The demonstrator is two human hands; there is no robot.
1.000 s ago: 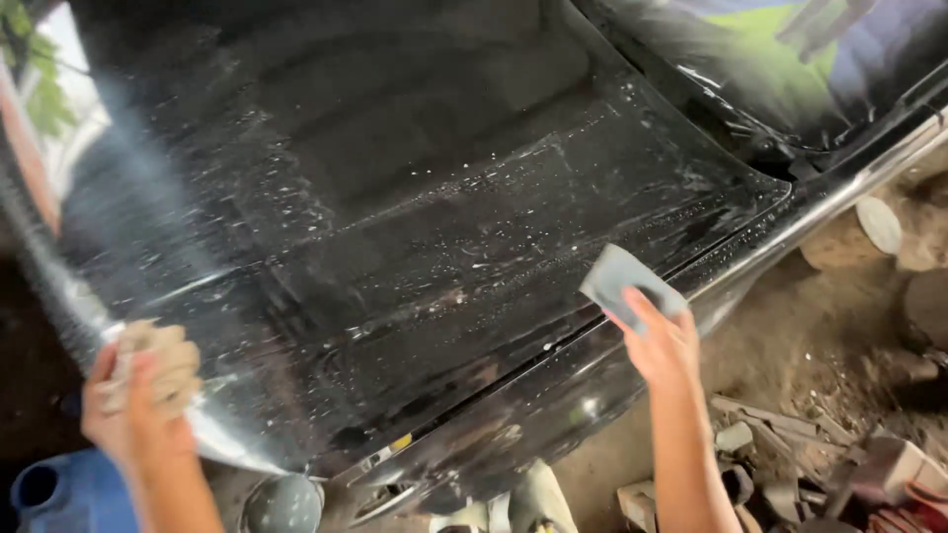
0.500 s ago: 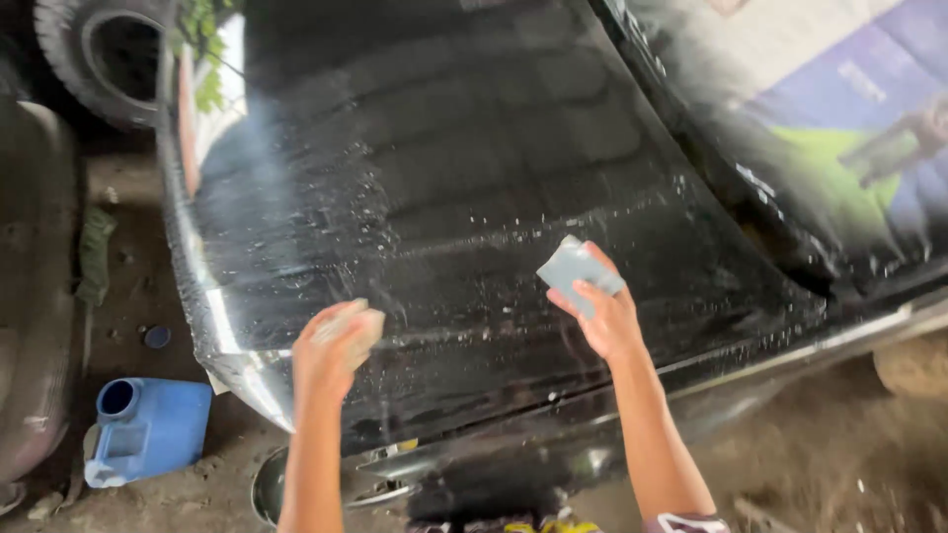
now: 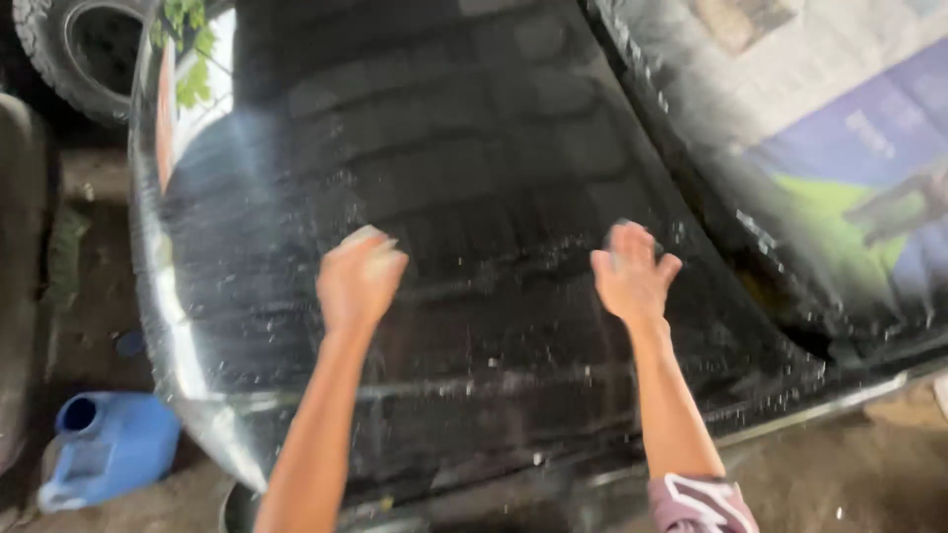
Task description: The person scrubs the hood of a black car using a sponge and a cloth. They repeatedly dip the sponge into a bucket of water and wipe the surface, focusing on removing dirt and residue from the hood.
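A wet black car hood [image 3: 474, 148] fills the view, dotted with water drops and foam specks. My left hand [image 3: 360, 278] is closed in a fist over the hood's middle, with a pale wad [image 3: 367, 235] showing at its top; the hand is blurred. My right hand [image 3: 630, 274] lies flat on the hood further right, fingers spread over a grey pad [image 3: 644, 227]. Only the pad's far edge shows.
The windshield [image 3: 820, 148] slopes up at the right and reflects a wall and a blue-green panel. A blue plastic jerrycan [image 3: 104, 444] lies on the dirt ground at the lower left. A tyre [image 3: 79, 49] stands at the top left.
Both hands have moved up the hood, away from its front edge. The right hand has gone from holding the grey pad up to laying it flat on the surface. The view has shifted left.
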